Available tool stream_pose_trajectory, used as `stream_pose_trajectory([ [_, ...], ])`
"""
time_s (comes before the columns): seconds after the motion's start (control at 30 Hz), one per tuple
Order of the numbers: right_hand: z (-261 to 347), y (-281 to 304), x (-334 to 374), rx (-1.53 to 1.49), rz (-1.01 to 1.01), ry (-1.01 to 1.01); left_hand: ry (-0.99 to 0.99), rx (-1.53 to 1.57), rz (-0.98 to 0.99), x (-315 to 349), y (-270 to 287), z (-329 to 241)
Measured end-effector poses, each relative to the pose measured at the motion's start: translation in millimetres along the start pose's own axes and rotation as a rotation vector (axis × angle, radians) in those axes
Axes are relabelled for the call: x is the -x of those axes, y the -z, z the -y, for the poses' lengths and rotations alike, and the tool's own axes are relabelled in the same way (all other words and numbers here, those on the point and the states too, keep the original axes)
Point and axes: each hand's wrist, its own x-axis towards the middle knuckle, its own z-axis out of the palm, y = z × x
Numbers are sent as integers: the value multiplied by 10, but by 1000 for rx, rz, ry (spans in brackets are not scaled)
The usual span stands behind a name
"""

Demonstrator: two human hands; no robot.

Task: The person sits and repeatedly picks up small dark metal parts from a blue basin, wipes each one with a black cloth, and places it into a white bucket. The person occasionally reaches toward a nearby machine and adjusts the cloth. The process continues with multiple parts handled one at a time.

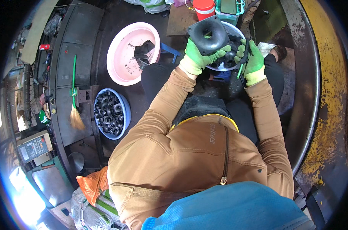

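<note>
My left hand (200, 56), in a green and yellow work glove, is closed on the edge of a black plastic horn (216, 28) with a square flange and a round hole in its middle. My right hand (254, 63), gloved alike, is curled around a slim dark tool with a green end (240, 71); its exact kind is hard to make out. Beneath both hands a pale basin (235, 29) holds more black moulded parts (229, 57), partly hidden by the horn and my fingers.
To the left stand a pink basin (115, 57) with black scraps and a blue tub (127, 115) full of black parts. Beyond my hands are a red-lidded bucket (204, 7) and a teal basket (228, 17). A metal machine wall (310, 76) rises close on my right.
</note>
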Motion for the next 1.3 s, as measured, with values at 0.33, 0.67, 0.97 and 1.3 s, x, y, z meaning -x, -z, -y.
stream_pose_trajectory([
  [0.33, -43, 68, -81, 43, -24, 29, 117, -69, -89, 77, 52, -93],
  [0.67, -118, 151, -175, 122, -26, -22, -118, -535, -286, 164, 401, -211],
  [0.97, -199, 105, -121, 298, -81, -68, 85, 926, -615, 689, 1836, -441],
  [1.3, -350, 252, -242, 531, -67, -199, 332, 412, -1505, 2939, 2946, 536],
])
